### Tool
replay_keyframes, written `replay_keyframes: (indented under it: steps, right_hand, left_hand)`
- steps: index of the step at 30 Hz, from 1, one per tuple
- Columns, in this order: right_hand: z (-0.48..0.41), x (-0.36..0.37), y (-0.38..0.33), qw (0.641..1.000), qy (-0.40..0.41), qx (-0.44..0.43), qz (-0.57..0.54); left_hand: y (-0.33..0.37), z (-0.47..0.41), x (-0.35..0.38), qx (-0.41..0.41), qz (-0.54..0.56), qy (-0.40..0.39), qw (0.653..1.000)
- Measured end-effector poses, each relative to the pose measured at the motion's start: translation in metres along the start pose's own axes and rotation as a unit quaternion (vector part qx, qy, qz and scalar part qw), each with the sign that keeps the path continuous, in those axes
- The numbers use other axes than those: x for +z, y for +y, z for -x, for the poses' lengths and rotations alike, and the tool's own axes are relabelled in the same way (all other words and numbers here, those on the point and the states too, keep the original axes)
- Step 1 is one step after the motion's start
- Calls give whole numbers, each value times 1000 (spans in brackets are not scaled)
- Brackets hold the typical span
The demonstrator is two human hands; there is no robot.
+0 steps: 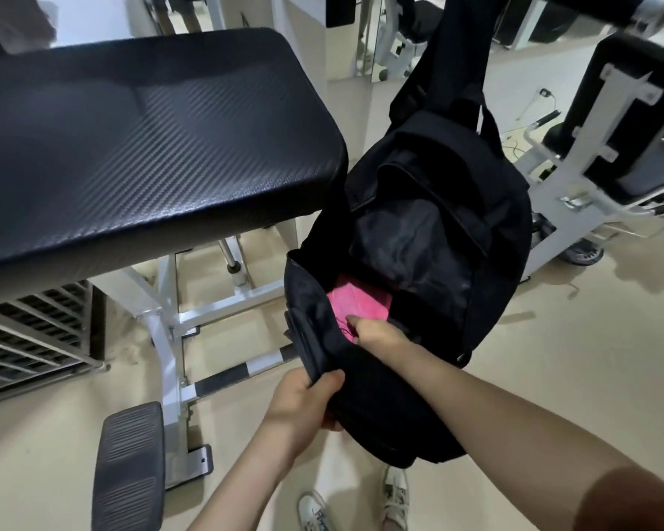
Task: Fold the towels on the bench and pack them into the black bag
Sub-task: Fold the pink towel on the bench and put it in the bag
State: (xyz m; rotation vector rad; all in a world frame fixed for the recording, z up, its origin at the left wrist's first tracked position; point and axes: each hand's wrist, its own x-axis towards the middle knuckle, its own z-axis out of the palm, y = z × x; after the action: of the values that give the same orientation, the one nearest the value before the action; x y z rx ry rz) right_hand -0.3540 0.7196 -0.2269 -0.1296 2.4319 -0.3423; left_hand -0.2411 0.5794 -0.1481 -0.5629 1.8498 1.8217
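At lower centre, the left hand (307,400) is gripping the black bag (418,262) rim to keep it open while the right hand (376,333), fingers closed, is pushing the pink towel (361,300) inside.

footplate (129,465) floor-left | white sneakers (395,488) bottom | metal grate (27,331) left

bench pad (139,147): ribbed glossy vinyl | black bag (437,193): matt cloth | pink towel (355,300): soft cloth
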Motion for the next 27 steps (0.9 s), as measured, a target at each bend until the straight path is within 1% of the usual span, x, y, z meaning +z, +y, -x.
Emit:
replay_keyframes:
  steps: [2,4,7,8,10,12,13,14,15,17,18,20,21,22,23,25,26,27]
  right_hand:
    - [11,-10,7,998,61,5,-18]
    - [29,-20,15,990,138,-13,-21]
    - [54,-33,26,966,251,-53,-17]
    - [61,-39,28,958,279,-57,-9]
    - [73,-53,33,946,320,-44,12]
    - [79,-63,40,940,339,-21,22]
    - [78,-67,45,942,336,-8,3]
    - [74,-69,48,947,319,4,-40]
    - [68,-70,49,952,288,9,-105]
    - [55,-62,42,958,175,12,-225]
    - [52,-56,34,962,97,6,-256]
    - [51,-38,18,958,-63,-24,-278]
    - [54,-29,10,952,-119,-49,-277]
    - [58,-19,3,950,-146,-69,-266]
    - [62,-11,-2,948,-147,-84,-271]
    - [64,7,-6,928,-125,-109,-334]
    - [64,14,-8,917,-102,-123,-367]
    - [63,18,-9,911,-49,-117,-392]
  left_hand:
    - [0,-10,0,-1,5,7,1000]
    - [0,-22,-1,1,20,31,999]
    - [-3,-46,-2,0,31,79,996]
    - [-8,-59,-3,-2,21,96,995]
    - [-26,-91,-6,-4,-33,114,993]
    - [-49,-127,-7,-6,-77,100,992]
    - [-45,-127,-2,-6,-78,80,994]
    - [-30,-113,5,-1,-71,65,995]
    - [-10,-91,13,7,-65,50,997]
    - [1,-69,22,8,-49,17,999]
    - [2,-58,24,9,-41,-4,999]
    - [-4,-42,20,13,-21,-39,999]
    - [-8,-35,15,9,-10,-45,999]
    - [-12,-29,9,6,-4,-39,999]
    - [-15,-22,2,3,2,-28,1000]
    - [-21,-11,-10,4,17,2,1000]
    - [-22,-7,-15,10,23,17,1000]
    - [-23,-4,-20,17,27,32,999]
